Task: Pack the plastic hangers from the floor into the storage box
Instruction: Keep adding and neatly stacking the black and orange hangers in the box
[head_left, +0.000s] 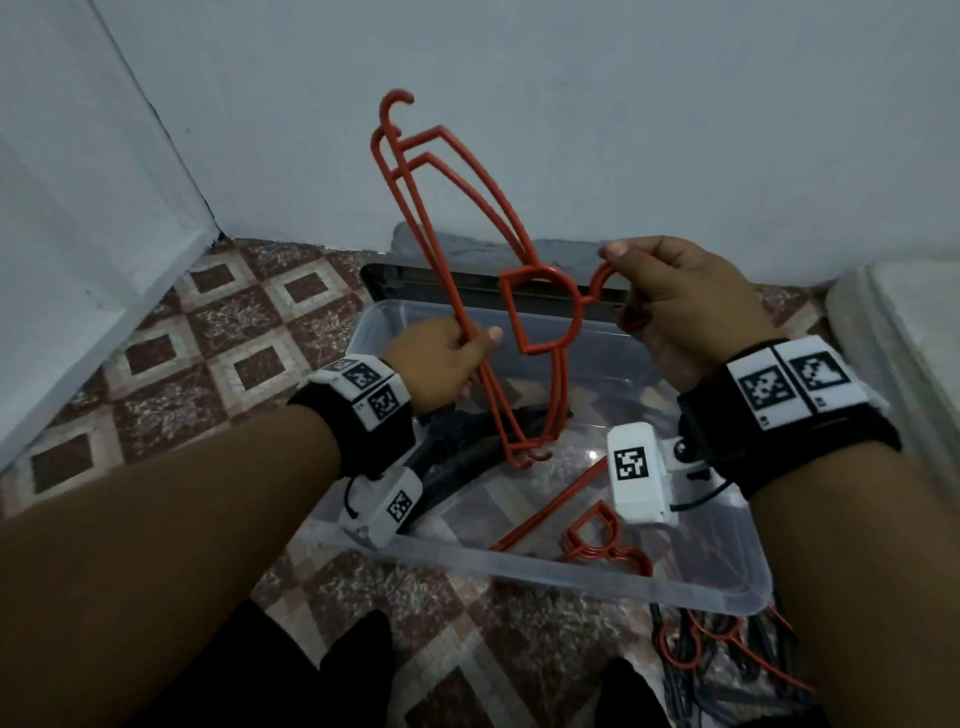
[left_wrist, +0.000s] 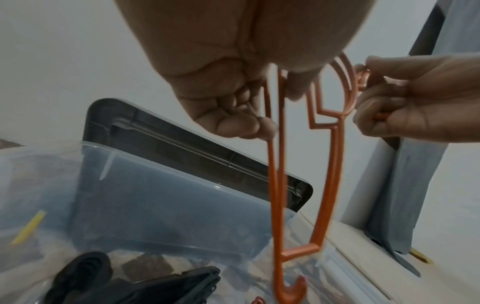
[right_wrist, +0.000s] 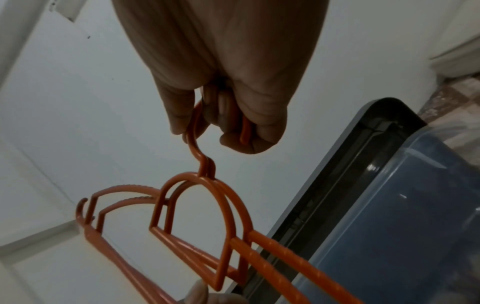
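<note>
Two orange hangers held on end over the storage box; step in hand: lowering them in.

Left hand (head_left: 441, 358) wraps the bottom bars of the pair of orange hangers (head_left: 467, 228) above the box's left half; black hangers (head_left: 457, 441) already lie inside by its left wall; the pair's lower tips hang just above the box floor, upper tips point up toward the wall; right hand (head_left: 670, 306) pinches both hooks together over the far-right part of the clear storage box (head_left: 571, 574); one orange hanger (head_left: 582, 519) lies flat near the front rim; more hangers (head_left: 727, 654) remain on the floor past the front-right corner. Judgement: next move calls for tipping the pair flat, then letting go with both hands.
</note>
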